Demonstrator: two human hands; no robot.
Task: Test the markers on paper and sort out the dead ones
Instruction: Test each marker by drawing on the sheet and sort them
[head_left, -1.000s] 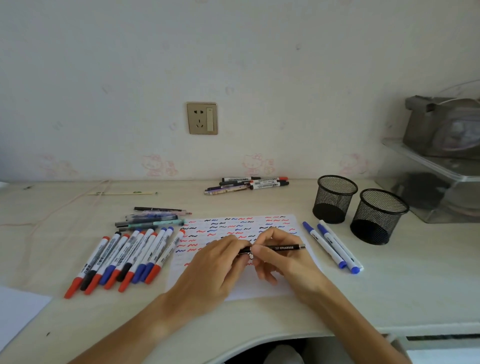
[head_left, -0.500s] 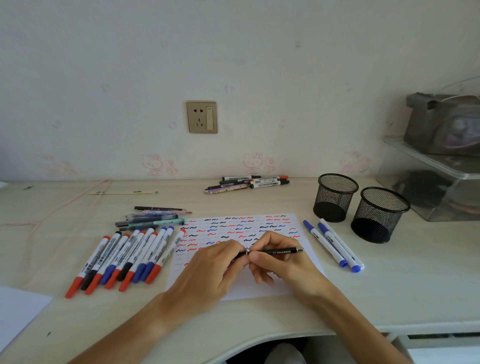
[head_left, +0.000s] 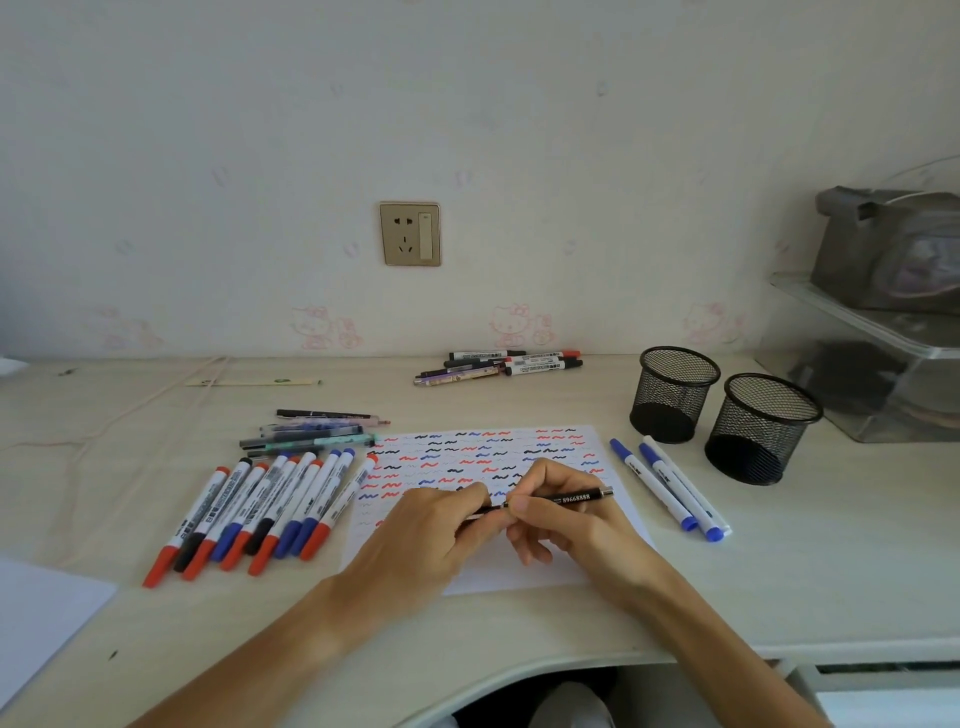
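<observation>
Where pale desk meets wall, socket

wall: pale, faint pink cartoon stickers low down | socket: gold, on wall above desk | desk: light wood, curved front edge | light: soft, even

Markers left of paper, cups seemingly behind-right.
</observation>
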